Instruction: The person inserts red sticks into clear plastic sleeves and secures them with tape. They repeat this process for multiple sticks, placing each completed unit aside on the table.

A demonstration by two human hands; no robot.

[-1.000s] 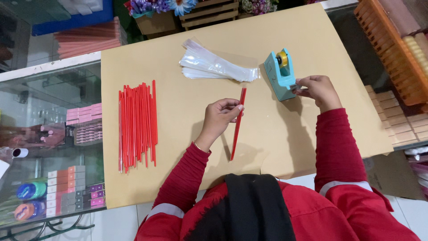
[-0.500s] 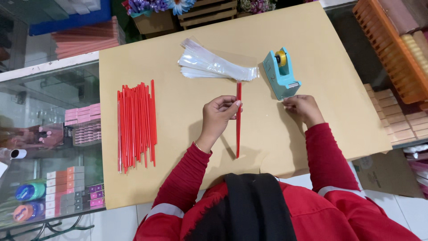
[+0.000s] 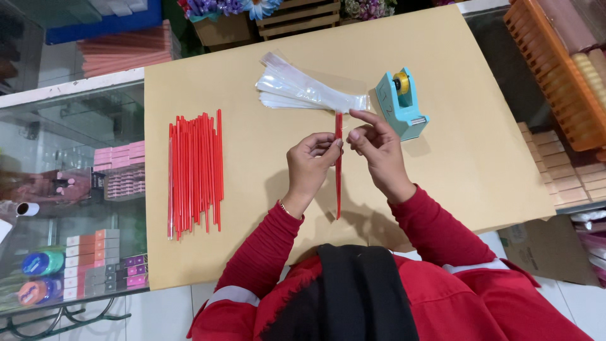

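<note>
Left hand point(image 3: 310, 159) fingers pinch red stick point(image 3: 338, 170) upright; right hand point(image 3: 377, 146) fingers pinch its top, just left of blue tape dispenser point(image 3: 400, 104)

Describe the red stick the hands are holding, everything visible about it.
The red stick is long, thin and straight, uniformly bright red, apparently sleeved in clear film. It runs nearly vertically in the view, held over the tan tabletop. The left hand pinches its upper part from one side; the right hand fingers meet it near the top. Its upper end reaches the clear sleeves.
</note>
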